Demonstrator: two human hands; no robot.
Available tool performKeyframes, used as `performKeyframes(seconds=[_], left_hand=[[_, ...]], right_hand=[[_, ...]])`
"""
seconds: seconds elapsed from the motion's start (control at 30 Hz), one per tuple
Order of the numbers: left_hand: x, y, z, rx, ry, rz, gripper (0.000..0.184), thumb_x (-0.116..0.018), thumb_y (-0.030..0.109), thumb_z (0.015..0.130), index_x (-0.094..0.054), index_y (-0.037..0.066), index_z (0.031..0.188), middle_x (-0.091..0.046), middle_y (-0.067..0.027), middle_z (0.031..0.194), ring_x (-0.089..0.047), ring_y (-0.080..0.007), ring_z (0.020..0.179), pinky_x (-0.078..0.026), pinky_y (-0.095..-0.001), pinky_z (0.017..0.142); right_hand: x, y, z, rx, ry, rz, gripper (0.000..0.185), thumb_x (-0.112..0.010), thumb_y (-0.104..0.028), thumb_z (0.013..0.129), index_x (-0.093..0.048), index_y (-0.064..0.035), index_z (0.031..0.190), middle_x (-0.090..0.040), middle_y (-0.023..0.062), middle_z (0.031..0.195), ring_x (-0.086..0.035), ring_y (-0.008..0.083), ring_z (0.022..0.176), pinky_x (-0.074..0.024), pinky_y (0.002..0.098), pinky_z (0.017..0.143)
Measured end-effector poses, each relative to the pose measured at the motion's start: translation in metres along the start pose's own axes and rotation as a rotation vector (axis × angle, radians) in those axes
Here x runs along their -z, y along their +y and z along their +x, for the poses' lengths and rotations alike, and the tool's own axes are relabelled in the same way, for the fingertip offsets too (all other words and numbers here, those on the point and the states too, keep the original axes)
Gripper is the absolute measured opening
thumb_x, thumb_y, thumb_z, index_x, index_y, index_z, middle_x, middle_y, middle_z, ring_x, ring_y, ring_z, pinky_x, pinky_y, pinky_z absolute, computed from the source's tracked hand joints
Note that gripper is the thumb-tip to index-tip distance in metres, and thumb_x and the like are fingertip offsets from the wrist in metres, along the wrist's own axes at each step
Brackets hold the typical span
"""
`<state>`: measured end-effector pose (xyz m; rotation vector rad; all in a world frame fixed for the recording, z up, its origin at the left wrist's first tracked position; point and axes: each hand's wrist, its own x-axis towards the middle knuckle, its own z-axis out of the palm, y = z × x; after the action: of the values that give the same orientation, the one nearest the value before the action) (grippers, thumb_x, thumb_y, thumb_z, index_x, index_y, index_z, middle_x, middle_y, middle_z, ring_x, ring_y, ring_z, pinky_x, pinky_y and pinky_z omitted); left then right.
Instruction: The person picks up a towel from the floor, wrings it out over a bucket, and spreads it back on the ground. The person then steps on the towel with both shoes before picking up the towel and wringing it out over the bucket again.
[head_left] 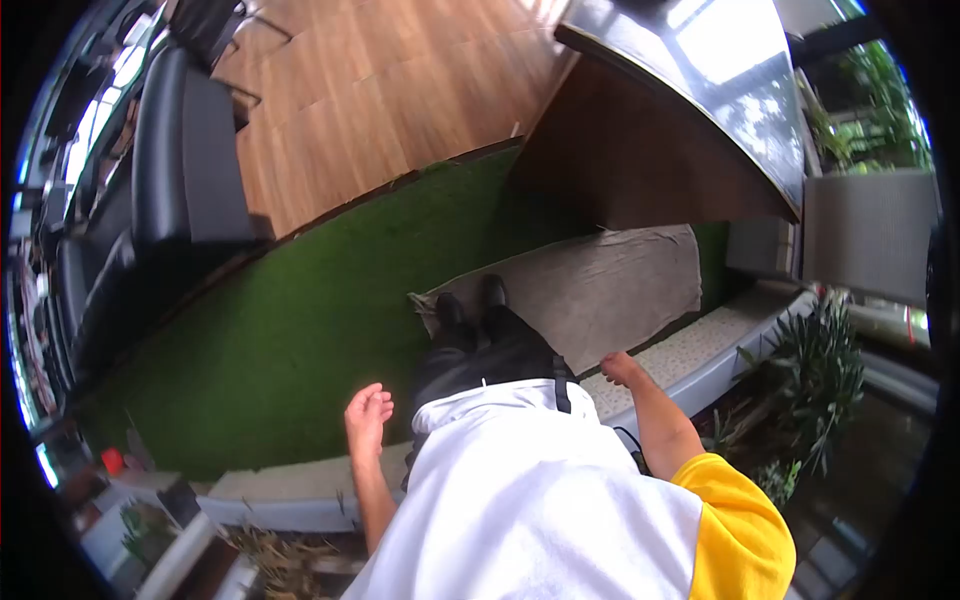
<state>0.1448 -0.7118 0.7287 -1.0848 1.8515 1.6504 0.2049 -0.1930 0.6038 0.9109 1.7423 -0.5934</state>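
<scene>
We stand in black leather-look shoes on a wrinkled grey-brown cloth over green artificial turf – its loose edge could catch a toe and trip us. Our left hand hangs half open, empty; our right hand, elbow bent, seems curled – contents we cannot tell

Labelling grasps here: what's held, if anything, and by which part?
Nothing shows in the loosely open left hand. The right hand is curled with its palm hidden; no object shows there either.
</scene>
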Motion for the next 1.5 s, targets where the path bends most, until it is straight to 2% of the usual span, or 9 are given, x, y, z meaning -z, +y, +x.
performKeyframes(seconds=[0.1, 0.2, 0.4, 0.53, 0.67, 0.83, 0.97, 1.2, 1.5], left_hand=[[-0.017, 0.01, 0.021, 0.037, -0.073, 0.073, 0.024, -0.051, 0.012, 0.094, -0.058, 0.0, 0.113, -0.064, -0.0091, 0.092, -0.062, -0.0137, 0.077, -0.053, -0.0251, 0.068], [-0.026, 0.015, 0.075, 0.032, -0.18, 0.183, 0.021, -0.051, 0.013, 0.094, -0.059, 0.002, 0.11, -0.064, -0.0069, 0.09, -0.062, -0.0122, 0.073, -0.053, -0.025, 0.065], [-0.034, 0.034, 0.086, 0.087, -0.12, 0.206, 0.022, -0.05, 0.013, 0.093, -0.059, 0.003, 0.11, -0.064, -0.0083, 0.091, -0.061, -0.0145, 0.073, -0.053, -0.0268, 0.066], [-0.047, 0.003, 0.074, 0.172, -0.089, 0.252, 0.022, -0.051, 0.014, 0.093, -0.059, 0.003, 0.11, -0.064, -0.0093, 0.092, -0.062, -0.0162, 0.074, -0.054, -0.0284, 0.065], [-0.089, -0.008, 0.054, 0.221, -0.186, 0.376, 0.022, -0.05, 0.013, 0.092, -0.059, 0.002, 0.109, -0.064, -0.0112, 0.093, -0.063, -0.0183, 0.075, -0.054, -0.03, 0.066], [-0.128, -0.005, 0.074, 0.208, -0.295, 0.438, 0.024, -0.049, 0.013, 0.092, -0.058, 0.001, 0.111, -0.064, -0.0118, 0.095, -0.063, -0.0189, 0.077, -0.054, -0.0317, 0.07], [-0.156, 0.015, 0.065, 0.199, -0.218, 0.383, 0.024, -0.047, 0.012, 0.092, -0.057, 0.0, 0.111, -0.064, -0.012, 0.094, -0.063, -0.0187, 0.076, -0.055, -0.0316, 0.068], [-0.23, 0.019, 0.049, 0.249, -0.226, 0.462, 0.026, -0.047, 0.012, 0.092, -0.057, -0.001, 0.113, -0.064, -0.0135, 0.096, -0.063, -0.0205, 0.08, -0.055, -0.0327, 0.071], [-0.264, 0.007, 0.047, 0.222, -0.215, 0.334, 0.028, -0.047, 0.011, 0.09, -0.056, -0.001, 0.114, -0.063, -0.0128, 0.095, -0.062, -0.0211, 0.08, -0.054, -0.0329, 0.07]], right_hand=[[-0.02, 0.04, 0.049, 0.205, 0.065, 0.325, 0.026, -0.054, -0.022, 0.083, -0.067, -0.0062, 0.099, -0.066, 0.006, 0.077, -0.059, 0.0159, 0.064, -0.0463, 0.0323, 0.052], [-0.015, 0.01, 0.004, 0.155, 0.069, 0.821, 0.029, -0.056, -0.02, 0.082, -0.065, -0.006, 0.106, -0.066, 0.0058, 0.08, -0.06, 0.0161, 0.068, -0.0473, 0.0319, 0.056], [-0.046, 0.06, 0.005, 0.094, -0.014, 0.633, 0.034, -0.054, -0.017, 0.082, -0.063, -0.0055, 0.112, -0.067, 0.0098, 0.092, -0.064, 0.0199, 0.075, -0.0511, 0.0333, 0.062], [-0.045, 0.105, 0.008, 0.032, -0.079, 0.593, 0.036, -0.053, -0.016, 0.081, -0.061, -0.0054, 0.115, -0.067, 0.0112, 0.095, -0.065, 0.0216, 0.077, -0.0521, 0.0349, 0.065], [-0.023, 0.13, -0.007, -0.042, -0.01, 0.965, 0.039, -0.054, -0.014, 0.08, -0.058, -0.0041, 0.118, -0.066, 0.0111, 0.096, -0.064, 0.0232, 0.082, -0.0518, 0.0362, 0.07], [-0.036, 0.161, 0.012, -0.061, -0.006, 0.952, 0.033, -0.054, -0.017, 0.084, -0.06, -0.0067, 0.114, -0.066, 0.0096, 0.097, -0.064, 0.0236, 0.081, -0.0509, 0.0386, 0.07], [-0.034, 0.182, 0.014, -0.124, -0.085, 0.891, 0.03, -0.053, -0.019, 0.085, -0.061, -0.0085, 0.112, -0.066, 0.0088, 0.099, -0.064, 0.024, 0.081, -0.0505, 0.04, 0.07], [0.027, 0.229, 0.031, -0.145, 0.005, 1.145, 0.031, -0.05, -0.018, 0.088, -0.059, -0.0064, 0.116, -0.066, 0.0105, 0.097, -0.064, 0.0259, 0.081, -0.0505, 0.0413, 0.073], [0.1, 0.227, 0.044, -0.065, -0.008, 0.964, 0.032, -0.054, -0.018, 0.085, -0.06, -0.0068, 0.114, -0.066, 0.008, 0.093, -0.064, 0.0221, 0.08, -0.0507, 0.0355, 0.069]])
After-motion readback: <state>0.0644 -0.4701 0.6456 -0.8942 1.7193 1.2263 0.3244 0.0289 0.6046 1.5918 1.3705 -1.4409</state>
